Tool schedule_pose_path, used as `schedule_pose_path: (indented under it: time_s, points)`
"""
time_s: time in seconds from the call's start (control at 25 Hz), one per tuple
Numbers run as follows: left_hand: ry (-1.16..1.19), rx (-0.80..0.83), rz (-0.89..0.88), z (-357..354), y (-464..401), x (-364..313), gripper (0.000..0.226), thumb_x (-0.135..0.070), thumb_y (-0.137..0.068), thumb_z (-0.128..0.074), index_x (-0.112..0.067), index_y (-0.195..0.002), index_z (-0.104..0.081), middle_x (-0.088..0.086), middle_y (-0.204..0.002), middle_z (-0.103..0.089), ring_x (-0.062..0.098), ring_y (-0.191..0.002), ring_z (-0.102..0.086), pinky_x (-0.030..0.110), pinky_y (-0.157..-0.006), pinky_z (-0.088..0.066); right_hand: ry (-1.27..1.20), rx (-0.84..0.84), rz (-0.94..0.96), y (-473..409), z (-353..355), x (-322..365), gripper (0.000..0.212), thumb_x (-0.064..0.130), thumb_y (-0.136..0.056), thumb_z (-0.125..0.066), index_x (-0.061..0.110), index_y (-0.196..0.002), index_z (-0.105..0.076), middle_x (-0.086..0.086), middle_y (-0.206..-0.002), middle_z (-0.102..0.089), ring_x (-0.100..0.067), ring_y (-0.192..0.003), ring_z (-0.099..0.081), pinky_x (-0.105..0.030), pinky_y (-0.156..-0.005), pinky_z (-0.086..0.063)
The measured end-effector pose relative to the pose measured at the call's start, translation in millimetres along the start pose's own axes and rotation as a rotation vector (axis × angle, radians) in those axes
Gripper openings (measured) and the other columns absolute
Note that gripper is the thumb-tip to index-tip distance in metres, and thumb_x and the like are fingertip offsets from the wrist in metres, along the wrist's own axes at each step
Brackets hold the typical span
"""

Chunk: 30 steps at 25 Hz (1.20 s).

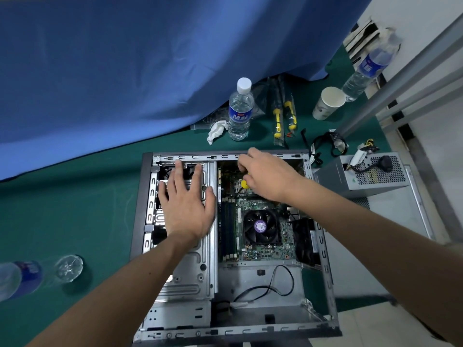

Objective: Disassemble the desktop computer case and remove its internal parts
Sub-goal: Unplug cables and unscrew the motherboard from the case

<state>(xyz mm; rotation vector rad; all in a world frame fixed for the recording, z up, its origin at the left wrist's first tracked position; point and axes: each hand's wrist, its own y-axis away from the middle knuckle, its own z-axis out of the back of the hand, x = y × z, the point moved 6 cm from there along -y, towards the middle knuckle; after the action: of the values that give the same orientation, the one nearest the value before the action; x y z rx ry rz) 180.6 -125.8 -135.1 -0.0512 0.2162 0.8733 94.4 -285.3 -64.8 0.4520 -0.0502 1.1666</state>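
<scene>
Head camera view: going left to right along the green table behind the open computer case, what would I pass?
Crumpled white tissue → upright water bottle → two yellow-handled screwdrivers → paper cup → second water bottle, leaning at the far right.

Your two forearms enter from the bottom edge, bare from elbow to wrist, with no sleeve showing on either. Your left hand (185, 204) and right hand (269, 176) wear no gloves, rings or watch. A few small dark moles dot your left forearm. Fingernails on your left hand are trimmed short and unpainted.
</scene>
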Motion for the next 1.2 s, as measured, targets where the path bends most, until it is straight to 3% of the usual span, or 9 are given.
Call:
schedule_pose_path:
  time_s: [0.08, 0.2, 0.28, 0.44, 0.8, 1.0, 1.12, 1.2]
  points:
    - [0.001, 0.001, -0.001, -0.2, -0.6, 1.4, 0.059, -0.054, -0.098, -0.023, -0.033, -0.152, -0.026, 0.010, -0.163, -0.009, 0.029, -0.145, -0.018, 0.050, -0.119, -0.009, -0.051, 0.028, 0.020, 3.6, -0.3, -0.5, 0.030, 0.014, -0.087, -0.065, 0.019, -0.111, -0.047, -0.002, -0.108, -0.041, -0.023, -0.099, -0.044, -0.037, -0.079, -0.046]
    - [0.002, 0.001, -0.002, -0.4, -0.1, 1.2, 0.058, -0.054, -0.098, -0.024, -0.033, -0.152, -0.026, 0.010, -0.163, -0.009, 0.029, -0.145, -0.019, 0.051, -0.119, -0.009, 0.033, 0.041, -0.091, 6.3, -5.3, -5.9, 0.037, 0.040, -0.095, -0.059, 0.014, -0.117, -0.048, -0.009, -0.112, -0.045, -0.029, -0.097, -0.052, -0.039, -0.074, -0.046]
    - [0.003, -0.003, -0.005, -0.2, 0.1, 0.9, 0.059, -0.054, -0.097, -0.024, -0.033, -0.152, -0.027, 0.011, -0.162, -0.010, 0.029, -0.145, -0.019, 0.051, -0.119, -0.009, 0.052, 0.026, -0.083, 5.3, -7.6, -5.2, 0.029, 0.036, -0.100, -0.050, 0.011, -0.114, -0.049, -0.009, -0.106, -0.047, -0.032, -0.091, -0.057, -0.037, -0.069, -0.042]
    - [0.007, 0.000, -0.007, 0.2, 0.0, 0.3, 0.059, -0.054, -0.097, -0.024, -0.032, -0.152, -0.028, 0.011, -0.162, -0.011, 0.029, -0.145, -0.020, 0.051, -0.119, -0.010, -0.070, -0.033, -0.017, 9.9, -4.4, -3.9, 0.008, 0.019, -0.095, -0.054, 0.015, -0.102, -0.051, -0.001, -0.098, -0.043, -0.023, -0.089, -0.050, -0.033, -0.071, -0.038]
    - [0.020, 0.006, -0.005, 1.4, 0.8, 0.3, 0.059, -0.054, -0.097, -0.023, -0.032, -0.151, -0.029, 0.012, -0.162, -0.012, 0.030, -0.145, -0.020, 0.051, -0.119, -0.011, -0.197, -0.137, -0.150, 36.3, 5.6, -24.2, 0.013, 0.027, -0.097, -0.055, 0.017, -0.106, -0.056, 0.001, -0.106, -0.050, -0.019, -0.089, -0.053, -0.032, -0.075, -0.041]
    - [0.018, 0.022, -0.009, 3.9, 1.0, 0.0, 0.060, -0.056, -0.096, -0.021, -0.033, -0.152, -0.028, 0.011, -0.163, -0.011, 0.029, -0.146, -0.019, 0.051, -0.119, -0.009, -0.339, -0.292, -0.278, 73.9, 16.6, -43.5, 0.008, 0.029, -0.094, -0.058, 0.022, -0.093, -0.055, 0.004, -0.099, -0.054, -0.015, -0.085, -0.054, -0.035, -0.076, -0.044]
    - [0.046, 0.049, -0.023, 9.6, 2.3, -2.7, 0.061, -0.056, -0.095, -0.023, -0.034, -0.152, -0.028, 0.010, -0.163, -0.009, 0.027, -0.147, -0.016, 0.050, -0.121, -0.005, -0.573, -0.393, -0.428, 105.5, 11.1, -61.6, 0.011, 0.030, -0.093, -0.060, 0.026, -0.084, -0.056, 0.008, -0.084, -0.058, -0.008, -0.059, -0.049, -0.024, -0.057, -0.037]
    - [0.110, 0.073, -0.033, 16.2, 3.4, -5.2, 0.057, -0.051, -0.096, -0.035, -0.034, -0.151, -0.033, 0.011, -0.162, -0.011, 0.028, -0.148, -0.015, 0.052, -0.120, -0.005, -0.744, -0.431, -0.521, 126.0, 3.0, -71.6, 0.009, 0.027, -0.093, -0.061, 0.025, -0.084, -0.058, 0.003, -0.076, -0.063, -0.013, -0.044, -0.042, -0.023, -0.043, -0.034]
